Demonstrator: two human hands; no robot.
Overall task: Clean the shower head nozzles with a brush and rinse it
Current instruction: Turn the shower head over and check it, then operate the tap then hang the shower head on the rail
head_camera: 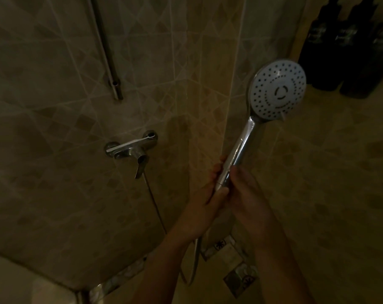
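Both hands are on the shower head (278, 91). My left hand (204, 195) is wrapped round the low end of the chrome handle (241, 148), fingers curled behind it and thumb across the front. The right hand (248, 194) sits just beside it, touching the left, closed on the same stretch of handle from the right side. Its fingertips are hidden and the light is poor. The handle runs up and to the right from the hands. The round white face sits well above the right hand, nozzles turned toward the camera. The hose (196, 260) drops below the hands, between the forearms, and loops near the floor. The mixer (129, 150) is on the wall left of the left hand and a bit higher, lever pointing down. The rail (107, 51) is far up-left of both hands. Dark bottles (348, 40) stand up-right, past the face; labels unreadable. Tiled wall (54, 106) behind everything.
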